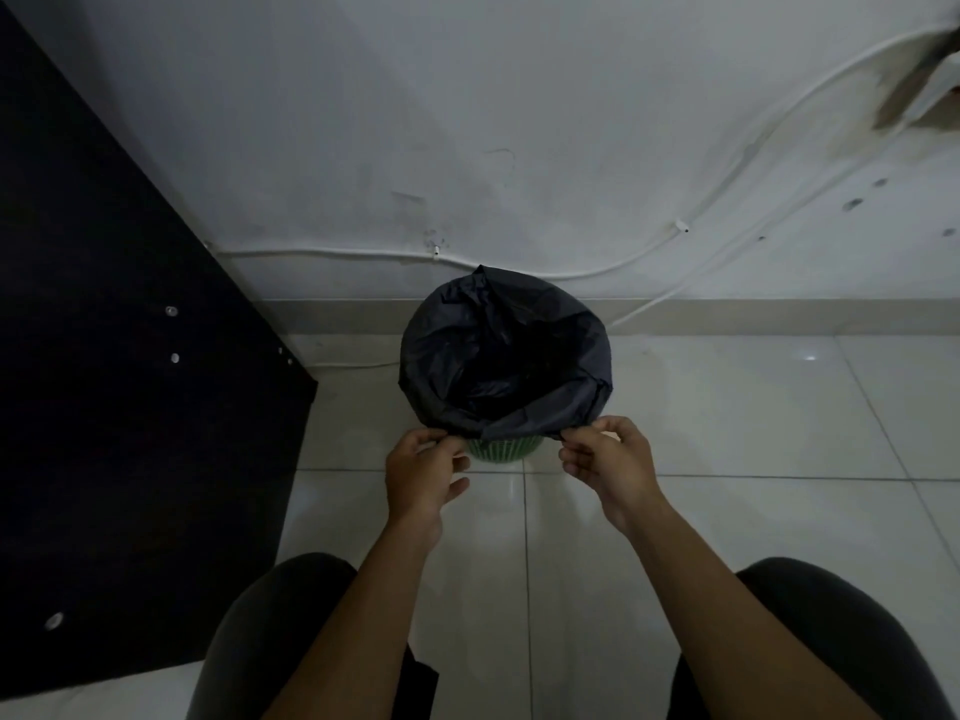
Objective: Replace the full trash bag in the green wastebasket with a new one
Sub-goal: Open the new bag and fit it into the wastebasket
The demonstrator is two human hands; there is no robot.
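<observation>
A black trash bag (506,356) lines the green wastebasket (506,449), its edge folded over the rim so that only a strip of green mesh shows at the front. The bag's mouth is open and dark inside; I cannot see any contents. My left hand (423,472) pinches the bag's folded edge at the front left of the rim. My right hand (608,459) pinches the same edge at the front right. The basket stands on the tiled floor close to the wall.
A black panel (130,407) with metal fasteners stands at the left. White cables (571,272) run along the white wall behind the basket. Pale floor tiles (753,407) spread to the right. My knees (280,615) frame the bottom of the view.
</observation>
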